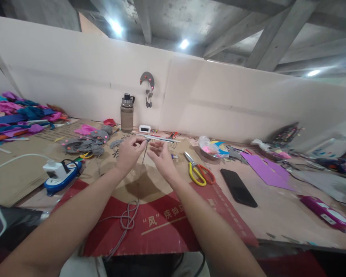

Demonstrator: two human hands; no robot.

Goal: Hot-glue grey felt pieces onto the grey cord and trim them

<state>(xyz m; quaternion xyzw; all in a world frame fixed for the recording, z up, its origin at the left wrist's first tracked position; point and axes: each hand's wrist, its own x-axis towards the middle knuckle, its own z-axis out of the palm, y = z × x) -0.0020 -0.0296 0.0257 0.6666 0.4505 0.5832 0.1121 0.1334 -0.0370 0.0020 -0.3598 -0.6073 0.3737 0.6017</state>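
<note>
Both hands are raised close together over the middle of the table. My left hand (pixel 130 153) pinches a thin grey cord (pixel 144 154) near its upper end, where a small dark grey bit shows at the fingertips. My right hand (pixel 162 158) meets it from the other side, fingers bent and thumb tip close against the cord; its exact grip is partly blurred. The cord hangs below the hands. Lower down, a loose tangle of grey cord (pixel 128 220) lies on a red and brown cardboard sheet (pixel 173 234) and runs over the table's front edge.
Scissors (pixel 198 171) with yellow and red handles and a black phone (pixel 238 187) lie to the right. A blue power strip (pixel 62 179), grey felt pieces (pixel 88 143) and a bottle (pixel 127 115) stand left. A grey moon ornament (pixel 147 80) hangs on the white partition.
</note>
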